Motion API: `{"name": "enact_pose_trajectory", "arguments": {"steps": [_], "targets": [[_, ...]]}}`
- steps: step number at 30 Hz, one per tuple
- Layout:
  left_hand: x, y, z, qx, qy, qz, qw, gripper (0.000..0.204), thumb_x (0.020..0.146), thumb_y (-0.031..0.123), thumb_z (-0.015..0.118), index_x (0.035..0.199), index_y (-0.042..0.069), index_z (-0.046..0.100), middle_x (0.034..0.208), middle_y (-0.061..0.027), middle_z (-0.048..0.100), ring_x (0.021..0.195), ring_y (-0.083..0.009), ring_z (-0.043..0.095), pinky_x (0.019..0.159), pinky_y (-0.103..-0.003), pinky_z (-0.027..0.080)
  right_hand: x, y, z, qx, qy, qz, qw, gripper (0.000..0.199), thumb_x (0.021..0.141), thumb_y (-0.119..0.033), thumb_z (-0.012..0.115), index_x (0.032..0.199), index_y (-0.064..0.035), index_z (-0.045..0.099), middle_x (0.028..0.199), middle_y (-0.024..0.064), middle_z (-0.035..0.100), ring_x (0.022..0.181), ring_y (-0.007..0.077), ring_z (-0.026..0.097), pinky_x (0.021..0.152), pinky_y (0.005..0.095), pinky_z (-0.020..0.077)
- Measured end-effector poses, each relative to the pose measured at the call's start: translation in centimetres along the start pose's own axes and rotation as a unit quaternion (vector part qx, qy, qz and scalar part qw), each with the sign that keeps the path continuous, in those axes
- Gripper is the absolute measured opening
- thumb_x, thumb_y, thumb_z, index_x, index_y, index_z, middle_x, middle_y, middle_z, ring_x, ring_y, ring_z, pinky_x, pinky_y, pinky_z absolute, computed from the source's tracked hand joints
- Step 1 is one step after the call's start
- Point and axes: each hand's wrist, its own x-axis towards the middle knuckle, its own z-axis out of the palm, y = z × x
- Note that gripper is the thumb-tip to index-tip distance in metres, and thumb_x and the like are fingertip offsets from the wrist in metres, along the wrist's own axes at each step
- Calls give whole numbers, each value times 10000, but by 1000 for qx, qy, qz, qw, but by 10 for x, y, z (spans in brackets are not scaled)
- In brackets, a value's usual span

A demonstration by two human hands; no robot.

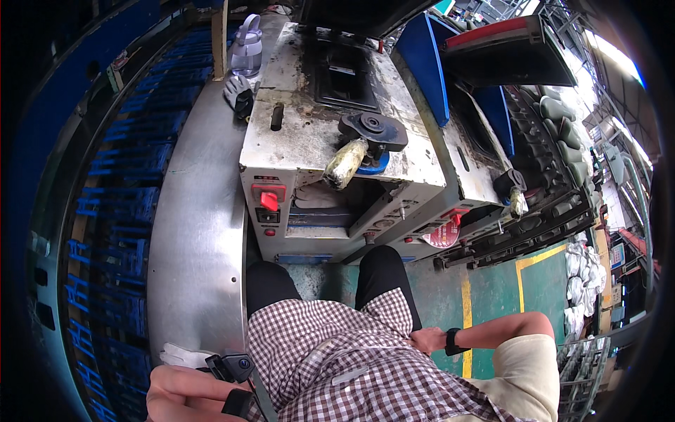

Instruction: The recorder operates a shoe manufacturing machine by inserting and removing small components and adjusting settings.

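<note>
My right hand point(426, 341) rests at my hip against the brown-and-white checked apron point(358, 359). Its fingers look curled in, with nothing visible in them, and a black band point(455, 341) circles the wrist. At the lower left my bent left arm point(179, 390) lies beside the metal table point(193, 260). A black strap and a small black camera point(235, 366) sit by it; the fingers of that hand cannot be made out. Just beyond that arm a white glove point(184, 356) shows at the table's edge. Neither hand touches the machine point(281, 151) ahead.
The white, stained machine carries a lever with a tape-wrapped handle point(346, 164) and a red switch point(268, 200). A grey glove point(239, 95) and a clear bottle point(246, 49) stand beyond on the table. Blue racks point(119, 232) run along the left. A similar machine point(478, 172) stands right.
</note>
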Motion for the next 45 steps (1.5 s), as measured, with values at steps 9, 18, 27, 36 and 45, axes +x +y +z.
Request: {"name": "enact_pose_trajectory", "arguments": {"steps": [9,18,27,36,45], "targets": [[-3,0,-1,-30,8,-2,1000,176,909,180,513,1039,74,458,936,-116,533,726,-281,553,624,-385,531,1,1,1,-4,-3,-4,1000,591,949,-536,293,917,-44,618,709,98,675,829,281,669,784,442,492],[-5,4,-4,-13,9,-38,999,168,917,194,514,1050,102,465,887,-177,536,700,-297,553,626,-377,536,7,8,9,-8,30,-21,999,733,913,-649,243,861,-38,644,603,78,645,785,254,674,759,419,493],[-4,2,0,-29,11,-23,999,167,904,165,526,1030,76,464,939,-88,537,738,-274,550,616,-382,528,2,3,3,-2,11,-11,1000,605,940,-547,293,894,-41,622,697,107,674,811,289,672,789,454,486],[0,-2,-1,-26,3,2,1000,167,884,108,539,1021,57,458,1005,-12,524,762,-252,549,624,-380,520,6,6,7,-2,25,-17,1000,710,923,-622,267,859,-18,635,598,81,645,718,241,676,726,398,505],[-1,0,-4,-28,-10,-22,999,151,893,127,543,1006,62,467,1029,-6,533,763,-243,551,618,-384,500,6,8,9,-12,53,-43,998,666,934,-583,293,865,-22,645,627,88,657,717,247,677,738,403,502]]}}
